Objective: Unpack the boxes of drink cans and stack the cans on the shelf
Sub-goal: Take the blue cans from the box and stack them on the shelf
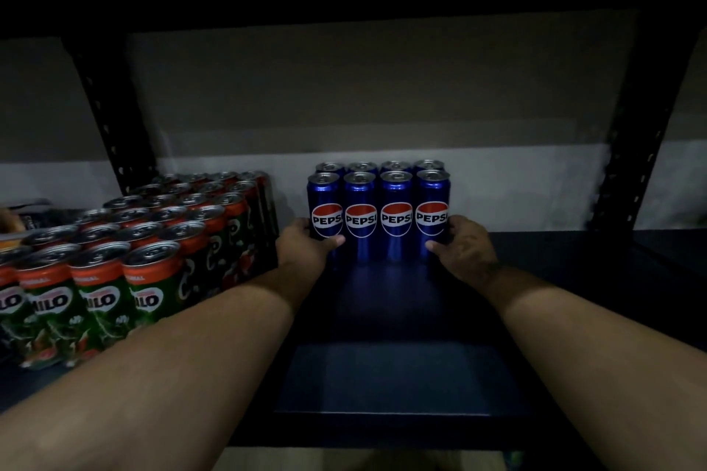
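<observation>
While both your arms reach into the dim shelf [401,375], the far left edge shows part of another person's hand or some pale thing, too small and blurred to tell. To the left of your left hand stands a tight block of green and orange Milo cans [126,252], upright in several rows that run from the shelf's front edge back toward the wall [344,96]; the block's right-hand side sits just beside your left wrist and forearm.

Your left hand [306,245] is curled round the lower part of the leftmost front Pepsi can [325,214], thumb across its front under the logo and fingers hidden behind it. Between your two hands stand the blue Pepsi cans [378,210], upright on the shelf, four touching side by side in the front row with logos facing you, and the silver tops of a second row of four showing just behind them. They stand near the back of the shelf, close to the wall, with a gap between them and the Milo cans.

Your right hand [459,245] grips the rightmost front Pepsi can [432,214] in the same way, thumb on its front low down, fingers wrapped out of sight round its far side. So your hands clasp the front row from both ends.

To the right of your right hand the dark shelf board runs on to a black perforated upright post [635,149].
</observation>
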